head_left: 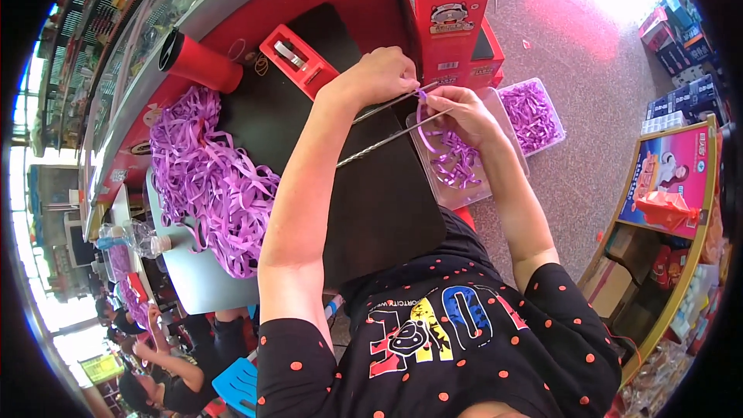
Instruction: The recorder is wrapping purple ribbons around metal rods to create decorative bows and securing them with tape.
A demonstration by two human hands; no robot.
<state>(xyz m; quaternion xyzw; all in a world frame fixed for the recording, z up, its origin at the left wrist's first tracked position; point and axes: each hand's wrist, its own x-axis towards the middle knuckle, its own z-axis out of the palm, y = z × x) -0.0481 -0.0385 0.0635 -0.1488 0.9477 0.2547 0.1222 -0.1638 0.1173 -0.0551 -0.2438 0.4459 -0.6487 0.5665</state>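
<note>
The black table [379,217] is partly covered on the left by a purple heap [209,178] of ribbon. A clear tub [469,192] is set at its right. The left hand [379,75] is curled; its grip cannot be told. Between the narrowed fingertips of the right hand [469,114], near two rods [379,144], a purple strip [422,96] is pinched.
</note>
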